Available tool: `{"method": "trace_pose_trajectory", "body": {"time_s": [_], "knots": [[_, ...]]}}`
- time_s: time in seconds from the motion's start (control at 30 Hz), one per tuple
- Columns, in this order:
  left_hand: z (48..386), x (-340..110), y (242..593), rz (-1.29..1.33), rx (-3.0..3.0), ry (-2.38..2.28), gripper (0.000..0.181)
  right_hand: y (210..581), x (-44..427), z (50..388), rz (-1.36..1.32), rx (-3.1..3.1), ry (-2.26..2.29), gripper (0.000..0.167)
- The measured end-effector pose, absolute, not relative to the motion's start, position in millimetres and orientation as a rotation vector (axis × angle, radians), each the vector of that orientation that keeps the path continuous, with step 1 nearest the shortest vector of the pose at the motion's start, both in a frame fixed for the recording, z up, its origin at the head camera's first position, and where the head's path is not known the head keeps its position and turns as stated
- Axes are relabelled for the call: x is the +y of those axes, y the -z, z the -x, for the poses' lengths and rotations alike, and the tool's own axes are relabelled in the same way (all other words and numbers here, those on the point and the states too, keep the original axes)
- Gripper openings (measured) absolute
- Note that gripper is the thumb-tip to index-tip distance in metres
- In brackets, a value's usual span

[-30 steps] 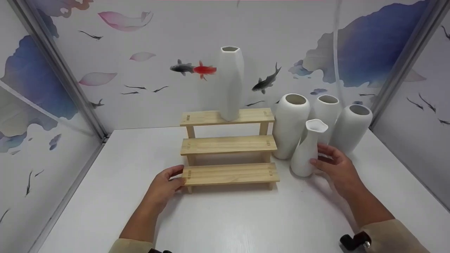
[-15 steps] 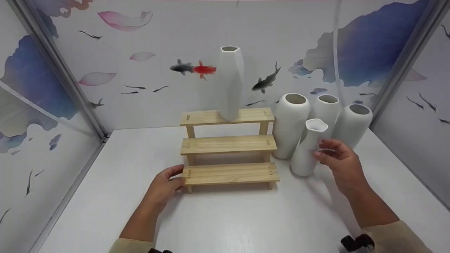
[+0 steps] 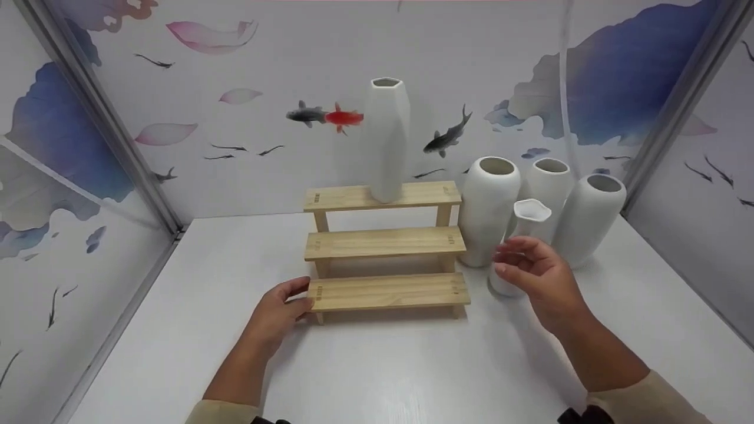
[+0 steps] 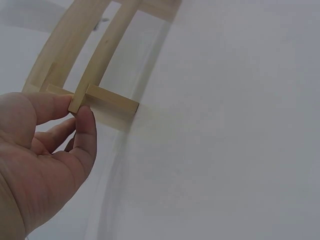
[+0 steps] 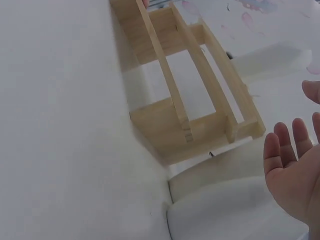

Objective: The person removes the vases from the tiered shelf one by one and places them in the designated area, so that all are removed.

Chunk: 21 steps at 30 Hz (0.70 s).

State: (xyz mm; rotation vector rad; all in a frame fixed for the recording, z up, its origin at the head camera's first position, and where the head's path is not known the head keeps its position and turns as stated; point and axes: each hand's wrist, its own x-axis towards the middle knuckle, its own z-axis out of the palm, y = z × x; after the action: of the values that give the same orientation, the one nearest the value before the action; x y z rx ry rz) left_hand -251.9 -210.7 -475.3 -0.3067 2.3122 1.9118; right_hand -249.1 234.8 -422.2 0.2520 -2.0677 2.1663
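A three-step wooden stand [image 3: 389, 292] stands on the white table. My left hand [image 3: 272, 318] pinches the left end of its lowest step between thumb and fingers, as the left wrist view confirms with the step's end [image 4: 76, 101]. On the right is a small white vase [image 3: 525, 227] with a wavy rim and a narrow neck, upright on the table. My right hand [image 3: 542, 288] is in front of this vase and hides much of its body. Its fingers are loosely bent and hold nothing in the right wrist view. A tall faceted white vase [image 3: 387, 141] stands on the top step.
Right of the stand are a large white vase [image 3: 488, 206], another white vase [image 3: 551, 172] behind, and a third vase [image 3: 595, 215] at far right, close together. Printed wall panels [image 3: 283, 35] enclose the table [image 3: 377, 377] at the back and sides.
My right hand's fingers have come off the small vase, and the hand has shifted left in front of it. The left hand keeps its grip on the step. The vases have not moved.
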Motion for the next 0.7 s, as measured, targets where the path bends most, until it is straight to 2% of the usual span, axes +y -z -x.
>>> {"method": "trace_pose_trajectory", "body": {"time_s": [0.27,0.53,0.7], "knots": [[253.2,-210.8,476.1,0.324,2.339,-1.885,0.053,408.0,195.3,253.7,-0.269,-1.980,-2.284,0.042],[252.0,-210.6,475.1,0.298,2.336,-1.894,0.053,385.9,163.1,278.3,-0.378,-1.965,-2.336,0.044],[252.2,-210.6,475.3,0.300,2.341,-1.895,0.053,374.5,151.5,295.5,-0.392,-1.987,-2.328,0.050]]}}
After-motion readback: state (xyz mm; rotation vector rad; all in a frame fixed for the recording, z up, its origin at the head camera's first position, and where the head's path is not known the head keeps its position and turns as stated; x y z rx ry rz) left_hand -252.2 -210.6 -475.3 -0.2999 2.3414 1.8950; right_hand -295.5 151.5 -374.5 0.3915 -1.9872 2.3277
